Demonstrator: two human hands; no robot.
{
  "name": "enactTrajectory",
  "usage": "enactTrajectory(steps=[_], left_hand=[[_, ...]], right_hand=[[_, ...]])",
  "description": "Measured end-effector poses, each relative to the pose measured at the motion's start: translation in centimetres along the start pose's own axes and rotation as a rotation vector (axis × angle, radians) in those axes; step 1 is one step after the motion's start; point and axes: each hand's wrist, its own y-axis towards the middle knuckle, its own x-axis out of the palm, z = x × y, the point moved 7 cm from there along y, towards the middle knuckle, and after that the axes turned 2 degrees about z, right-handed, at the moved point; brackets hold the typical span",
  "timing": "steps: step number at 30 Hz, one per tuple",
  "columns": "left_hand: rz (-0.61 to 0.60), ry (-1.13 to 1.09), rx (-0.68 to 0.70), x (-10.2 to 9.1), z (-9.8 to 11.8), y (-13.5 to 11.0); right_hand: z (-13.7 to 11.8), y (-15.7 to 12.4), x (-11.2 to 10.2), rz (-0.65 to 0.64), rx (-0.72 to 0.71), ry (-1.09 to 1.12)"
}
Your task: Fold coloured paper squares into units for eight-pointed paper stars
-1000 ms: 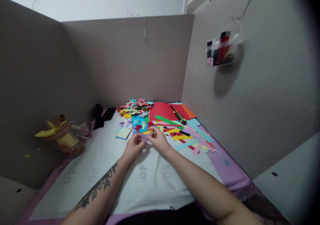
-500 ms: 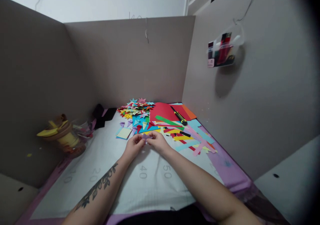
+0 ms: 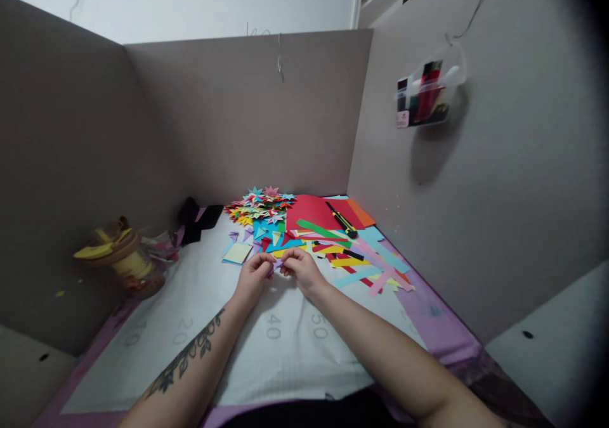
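Observation:
A small piece of purple paper (image 3: 278,264) is pinched between my two hands, above the white sheet. My left hand (image 3: 257,273) grips its left side with thumb and fingertips. From the right, my right hand (image 3: 301,269) pinches the other side; its fingers are closed too. The fingertips partly hide the paper, so its exact folds cannot be made out. Just beyond the hands lie small folded paper pieces (image 3: 265,244) in purple, red and blue. A stack of square paper (image 3: 237,253) rests beside my left hand.
Folded paper stars (image 3: 259,206) are heaped at the back. Red paper sheets (image 3: 311,211) lie right of them, with a yellow-black utility knife (image 3: 341,220) on top. Coloured paper strips (image 3: 354,263) spread at the right. A pot (image 3: 128,257) stands left; a plastic container (image 3: 428,95) hangs on the right wall.
Both hands stay in nearly the same place, while the purple paper between the fingertips has tilted and shows a different, lighter face. The fingers have shifted slightly around it.

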Motion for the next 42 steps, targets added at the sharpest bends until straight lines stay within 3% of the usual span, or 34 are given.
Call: enactTrajectory(steps=[10, 17, 24, 32, 42], left_hand=[[-0.027, 0.082, 0.044, -0.2, 0.7, -0.5], [-0.011, 0.173, 0.142, 0.0, 1.1, -0.4], [-0.051, 0.215, 0.181, 0.5, 0.4, -0.3], [-0.136, 0.238, 0.158, 0.8, 0.5, -0.4], [0.014, 0.148, 0.119, -0.7, 1.0, 0.3]], right_hand=[[-1.8, -0.7, -0.1, -0.071, -0.155, -0.217], [-3.9, -1.1, -0.9, 0.023, -0.367, -0.471], [-4.6, -2.0, 1.0, -0.083, -0.575, -0.699], [-4.4, -1.7, 1.0, -0.078, -0.554, -0.760], [-3.5, -0.3, -0.9, -0.005, -0.393, -0.637]])
